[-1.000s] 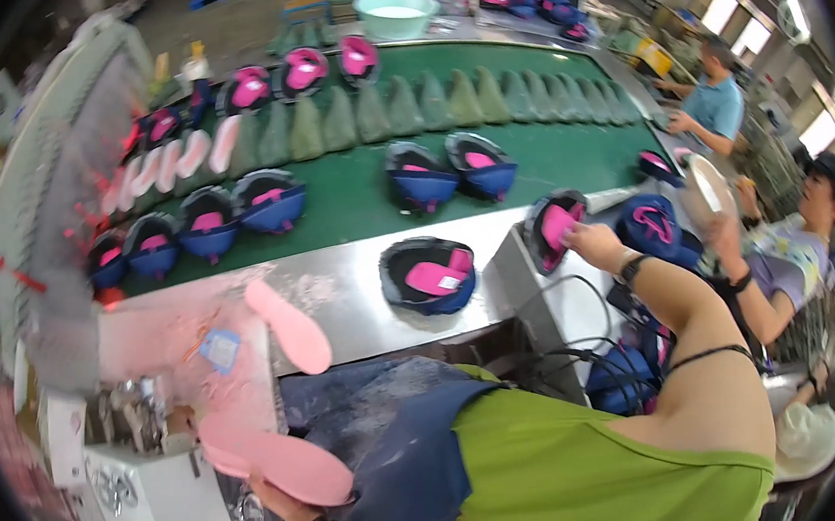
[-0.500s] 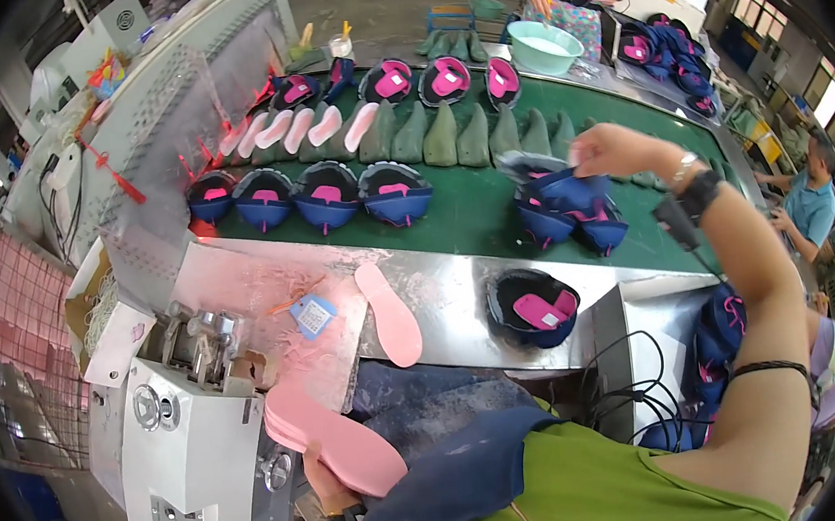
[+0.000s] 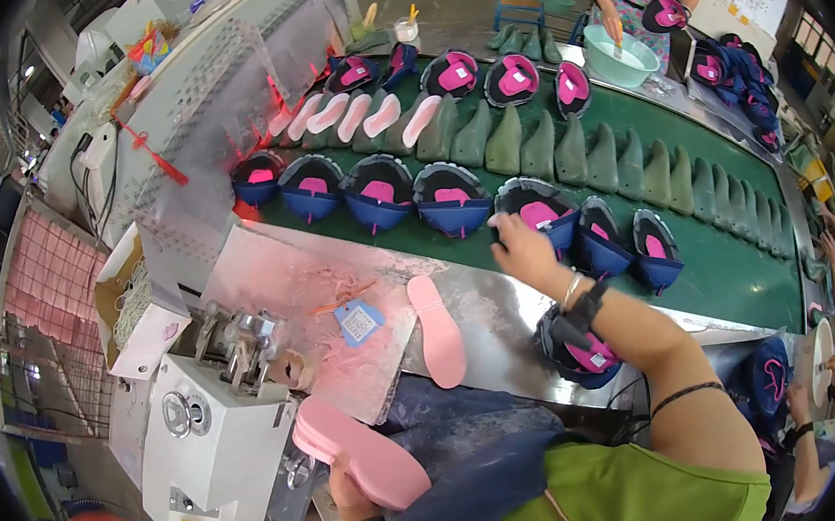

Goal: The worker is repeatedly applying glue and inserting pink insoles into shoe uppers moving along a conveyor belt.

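My left hand grips a stack of pink insoles low in front of me, beside the white machine. My right hand reaches over the near edge of the green conveyor belt, fingers extended at the left side of a blue shoe upper with a black lining and pink inside. This upper rests on the belt; whether the fingertips touch it is unclear. To its right stand two similar uppers. Another upper sits on the metal ledge, partly hidden by my right forearm. A single pink insole lies on the ledge.
Green shoe lasts line the belt's middle, several bearing pale insoles. More uppers stand in rows. The white machine is at the left, with a blue tag nearby. Across the belt, a person works over a pale green basin.
My right hand has come left and nearer. The bunched uppers now stand separately in a row on the belt. The view has shifted; my left hand still holds the insoles.
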A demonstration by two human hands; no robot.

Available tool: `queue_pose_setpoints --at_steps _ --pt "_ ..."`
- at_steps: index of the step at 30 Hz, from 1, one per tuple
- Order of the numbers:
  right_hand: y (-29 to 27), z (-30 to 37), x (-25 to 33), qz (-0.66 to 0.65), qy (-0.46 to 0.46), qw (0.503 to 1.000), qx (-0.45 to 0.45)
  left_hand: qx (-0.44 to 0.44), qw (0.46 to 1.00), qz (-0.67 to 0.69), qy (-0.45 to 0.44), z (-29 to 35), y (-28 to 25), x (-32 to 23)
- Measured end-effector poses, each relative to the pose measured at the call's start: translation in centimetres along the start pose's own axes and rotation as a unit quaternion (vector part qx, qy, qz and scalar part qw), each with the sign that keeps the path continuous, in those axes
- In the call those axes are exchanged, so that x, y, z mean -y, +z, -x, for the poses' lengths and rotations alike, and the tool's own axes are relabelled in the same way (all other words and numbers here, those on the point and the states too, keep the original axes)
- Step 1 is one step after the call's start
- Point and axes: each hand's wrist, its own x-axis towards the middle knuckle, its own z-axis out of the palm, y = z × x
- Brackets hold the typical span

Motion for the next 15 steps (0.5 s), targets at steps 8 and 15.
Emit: queue_pose_setpoints --at_steps 8,15 --pt "5.1 10.0 21.9 -0.357 -0.137 0.871 0.308 -0.086 0.989 -0.124 0.004 -2.6 -0.7 0.3" --pt "6.5 11.8 25.1 -0.382 -0.121 0.875 0.273 0.016 0.999 0.025 0.026 -3.0 -0.8 -0.5"
